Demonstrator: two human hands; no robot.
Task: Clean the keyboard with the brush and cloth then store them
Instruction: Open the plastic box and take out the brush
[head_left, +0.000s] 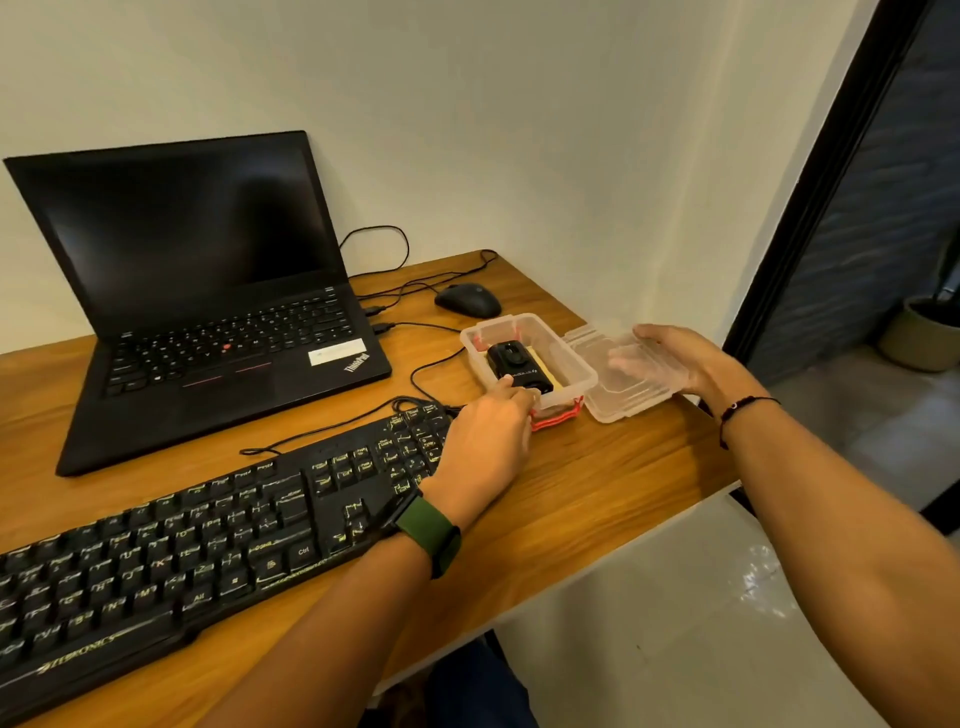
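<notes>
A see-through plastic box (524, 358) sits right of the middle of the frame on the smooth wooden desk (582, 483); inside lies a small black boxy brush (519, 370) on something flat and yellow, its long side running from upper left to lower right; the left hand (485, 441) reaches over the box's near rim, fingers curled at the brush, though I cannot tell if they grip it; the right hand (685, 361) holds the clear lid (626, 376) tilted beside the box, thumb on top, fingers under; the long black keyboard (208, 545) slants from lower left up toward the box.
</notes>
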